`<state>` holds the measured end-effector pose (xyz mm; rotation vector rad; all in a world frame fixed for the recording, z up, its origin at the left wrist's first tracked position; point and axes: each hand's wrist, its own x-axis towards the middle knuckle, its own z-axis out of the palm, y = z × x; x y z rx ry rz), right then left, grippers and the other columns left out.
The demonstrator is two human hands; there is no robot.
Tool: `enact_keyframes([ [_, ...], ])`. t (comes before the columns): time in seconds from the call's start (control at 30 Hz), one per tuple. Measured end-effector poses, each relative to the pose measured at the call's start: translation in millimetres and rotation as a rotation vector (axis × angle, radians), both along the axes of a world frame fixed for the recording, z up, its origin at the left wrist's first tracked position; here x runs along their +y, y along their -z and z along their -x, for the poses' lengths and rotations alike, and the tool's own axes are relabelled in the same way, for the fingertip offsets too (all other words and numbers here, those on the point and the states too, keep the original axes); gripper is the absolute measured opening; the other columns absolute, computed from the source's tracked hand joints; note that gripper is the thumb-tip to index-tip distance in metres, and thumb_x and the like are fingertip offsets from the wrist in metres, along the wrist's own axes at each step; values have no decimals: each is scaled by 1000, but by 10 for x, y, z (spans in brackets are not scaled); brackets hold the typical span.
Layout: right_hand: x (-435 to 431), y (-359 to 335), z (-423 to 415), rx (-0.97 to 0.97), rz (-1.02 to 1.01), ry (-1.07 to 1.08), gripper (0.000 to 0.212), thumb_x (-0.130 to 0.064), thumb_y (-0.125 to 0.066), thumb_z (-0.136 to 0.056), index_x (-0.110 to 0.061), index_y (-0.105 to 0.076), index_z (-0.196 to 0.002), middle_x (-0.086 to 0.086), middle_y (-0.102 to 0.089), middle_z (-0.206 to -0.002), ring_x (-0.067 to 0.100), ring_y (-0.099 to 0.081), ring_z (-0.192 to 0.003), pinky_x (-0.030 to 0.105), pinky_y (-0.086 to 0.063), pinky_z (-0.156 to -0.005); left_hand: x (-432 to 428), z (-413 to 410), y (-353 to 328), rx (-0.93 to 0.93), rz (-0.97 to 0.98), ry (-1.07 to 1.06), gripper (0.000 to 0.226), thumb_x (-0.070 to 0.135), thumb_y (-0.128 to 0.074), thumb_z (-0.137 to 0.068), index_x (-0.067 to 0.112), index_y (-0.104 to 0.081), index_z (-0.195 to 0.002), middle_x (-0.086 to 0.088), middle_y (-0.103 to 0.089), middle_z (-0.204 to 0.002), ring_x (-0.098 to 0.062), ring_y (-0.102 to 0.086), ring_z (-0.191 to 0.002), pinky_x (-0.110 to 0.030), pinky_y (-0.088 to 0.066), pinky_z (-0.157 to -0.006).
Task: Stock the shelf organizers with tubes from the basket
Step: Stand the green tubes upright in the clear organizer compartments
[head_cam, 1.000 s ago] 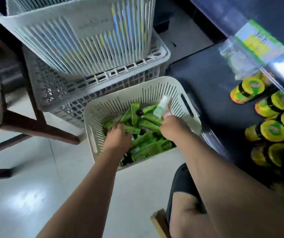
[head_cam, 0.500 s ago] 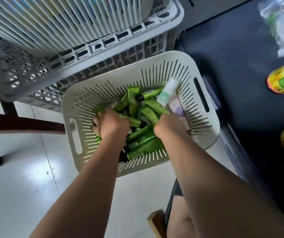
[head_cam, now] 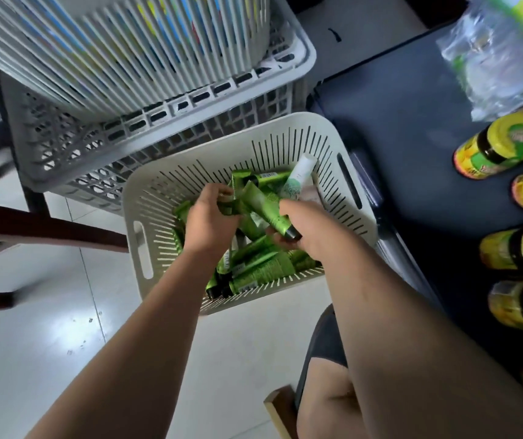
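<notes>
In basket (head_cam: pixel 165 198), both grips (head_cam: pixel 212 218) (head_cam: pixel 306 221) clutching green tubes (head_cam: pixel 266 207)

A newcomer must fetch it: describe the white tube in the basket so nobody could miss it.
Start at the cream slotted basket on the floor. Go to its far right corner, beyond the right hand. The white tube leans there, its pale body standing out from the green tubes.

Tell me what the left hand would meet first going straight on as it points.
Probably the green tubes just ahead of the left hand, then the basket wall; depth is unclear.
</notes>
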<state>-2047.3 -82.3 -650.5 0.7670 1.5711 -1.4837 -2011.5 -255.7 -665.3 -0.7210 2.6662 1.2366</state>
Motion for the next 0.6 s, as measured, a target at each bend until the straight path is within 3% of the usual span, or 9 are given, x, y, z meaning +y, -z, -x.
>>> enact_keyframes([
  [0.07, 68, -115, -3, 5, 98, 69, 10, -15, -49, -97, -11, -54, -105, 18, -71, -89, 23, -63, -65, 35, -54, -64, 15, 34, -174, 33, -107, -146, 32, 14, -89, -73, 27, -67, -93, 5, -72, -91, -15, -68, -82, -42, -61, -79],
  [0.13, 131, -245, 14, 39, 103, 109, 20, -23, -57, -98, -9, -60, -111, 14, -70, -82, 17, -56, -53, 28, -46, -53, 0, 81, -344, 66, -206, -204, 28, 14, -90, -73, 24, -69, -88, 1, -74, -86, -16, -69, -77, -43, -63, -76],
  [0.23, 224, -518, 64, 203, 66, 92, 15, -30, -66, -97, -18, -65, -105, 11, -75, -84, 18, -61, -58, 29, -50, -62, -28, 124, -626, 167, -264, -153, 27, 14, -92, -71, 21, -74, -90, 1, -76, -81, -13, -70, -70, -37, -61, -69],
  [0.3, 307, -749, 72, 325, 76, 87, 9, -25, -66, -97, -25, -63, -106, 11, -78, -95, 19, -68, -68, 32, -53, -71, -2, 144, -863, 212, -329, -119, 28, 13, -91, -73, 18, -76, -96, -3, -78, -86, -24, -75, -78, -39, -62, -74],
  [0.43, 456, -1223, 1, 496, 74, 82, 20, -20, -70, -94, -20, -65, -113, 6, -77, -101, 19, -73, -87, 36, -55, -81, 125, 131, -1453, 297, -444, -25, 24, 8, -84, -79, 11, -75, -102, -8, -78, -95, -24, -75, -91, -40, -61, -90],
  [0.5, 536, -1491, -40, 574, 12, 87, 32, -23, -77, -88, -19, -69, -118, 1, -74, -108, 14, -69, -96, 32, -52, -88, 205, 102, -1768, 307, -478, 54, 23, 9, -82, -82, 11, -73, -103, -9, -78, -98, -28, -75, -96, -43, -60, -91],
  [0.6, 650, -1991, -134, 667, -45, 88, 46, -32, -80, -84, -23, -66, -126, -6, -70, -106, 4, -63, -89, 25, -50, -76, 359, 46, -2235, 357, -507, 149, 25, 8, -81, -82, 8, -71, -105, -10, -78, -96, -26, -76, -89, -40, -61, -85],
])
